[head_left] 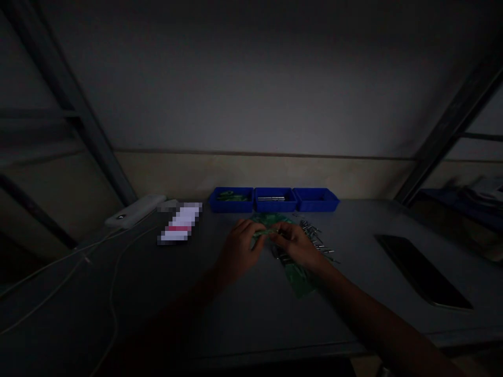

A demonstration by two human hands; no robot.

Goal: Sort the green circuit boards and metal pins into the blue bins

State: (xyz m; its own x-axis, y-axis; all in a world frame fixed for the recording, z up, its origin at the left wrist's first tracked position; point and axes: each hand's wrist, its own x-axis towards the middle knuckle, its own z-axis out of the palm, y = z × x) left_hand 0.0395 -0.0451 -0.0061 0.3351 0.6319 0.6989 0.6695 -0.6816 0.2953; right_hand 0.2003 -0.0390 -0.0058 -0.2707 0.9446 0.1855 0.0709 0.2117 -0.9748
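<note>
While a grey table (231,314) spreads beneath everything, three blue bins (274,207) stand side by side along its back, and a dark flat device (424,272) lies well to the right. Below the right hand (296,245) lies green plastic (299,284), beside scattered metal pieces (310,230). That hand and the left hand (241,245), fingertips closed, pinch a slim green piece (263,232) between them.

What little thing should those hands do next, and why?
Perhaps hold the slim green piece steady with the left hand while the right hand works its other end. Both hands appear to pinch it between them, so it seems to be mid-handling. The picture is too dark to show exactly how its parts fit.
</note>
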